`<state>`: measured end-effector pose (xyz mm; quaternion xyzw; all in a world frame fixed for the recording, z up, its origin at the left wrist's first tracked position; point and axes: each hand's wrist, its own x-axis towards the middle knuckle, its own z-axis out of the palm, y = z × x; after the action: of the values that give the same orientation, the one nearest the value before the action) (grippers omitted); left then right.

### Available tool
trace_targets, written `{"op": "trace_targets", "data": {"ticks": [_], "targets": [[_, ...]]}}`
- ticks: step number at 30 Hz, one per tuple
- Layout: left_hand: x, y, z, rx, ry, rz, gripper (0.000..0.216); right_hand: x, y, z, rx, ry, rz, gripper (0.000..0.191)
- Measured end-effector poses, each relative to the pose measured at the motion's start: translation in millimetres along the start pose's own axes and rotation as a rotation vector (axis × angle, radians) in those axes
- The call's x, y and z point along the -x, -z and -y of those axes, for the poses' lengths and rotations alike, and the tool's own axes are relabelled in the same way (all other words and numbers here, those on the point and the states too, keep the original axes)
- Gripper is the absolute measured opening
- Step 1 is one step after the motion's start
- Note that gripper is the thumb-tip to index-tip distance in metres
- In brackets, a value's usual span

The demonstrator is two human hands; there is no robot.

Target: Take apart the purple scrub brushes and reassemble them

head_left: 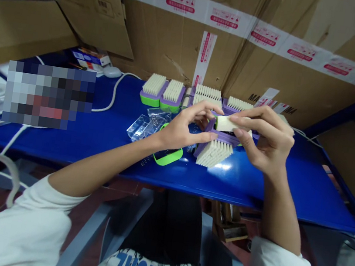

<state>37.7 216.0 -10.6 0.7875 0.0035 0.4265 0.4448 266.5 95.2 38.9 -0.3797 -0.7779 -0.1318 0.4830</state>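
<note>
My left hand (183, 127) is closed around the edge of a purple brush head (218, 136), which is tilted above the table with its cream bristles (216, 154) facing down and towards me. Between the fingers and thumb of my right hand (263, 136) is a cream ribbed piece (225, 123), held against the upper side of the brush head. A bit of green shows at that piece's left end. Below my left hand lies a bright green oval frame (169, 157), partly covered by the wrist. Beside it, small springs (146, 160) lie on the table.
Several purple-and-green brushes stand bristles up at the back, including one brush (172, 92) left of my hands. A clear plastic box (140, 128) sits near my left forearm. Cardboard (178, 32) walls the rear of the blue table (306, 177). White cables (114, 93) run at left.
</note>
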Motion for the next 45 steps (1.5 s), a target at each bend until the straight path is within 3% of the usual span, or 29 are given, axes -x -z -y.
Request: {"op": "trace_targets", "data": {"ticks": [8,13,21,31,43,45], "targets": [[2,-7,2,-0.029,-0.101,-0.096,0.052,0,1,4,0.019,-0.047,-0.047,0.021],[1,-10,-2,-0.04,-0.152,-0.101,0.042,-5,6,9,-0.061,-0.068,-0.021,0.019],[-3,-4,-7,-0.037,-0.069,-0.046,0.039,-9,9,8,-0.084,-0.099,0.051,0.018],[-5,2,-15,-0.043,-0.002,0.014,0.038,-11,15,8,-0.083,-0.021,0.089,0.023],[-7,5,-13,-0.021,0.035,0.008,0.042,-22,22,6,-0.105,0.034,0.197,0.005],[-6,5,-11,-0.003,0.048,-0.004,0.044,-24,22,8,-0.075,0.02,0.226,0.014]]}}
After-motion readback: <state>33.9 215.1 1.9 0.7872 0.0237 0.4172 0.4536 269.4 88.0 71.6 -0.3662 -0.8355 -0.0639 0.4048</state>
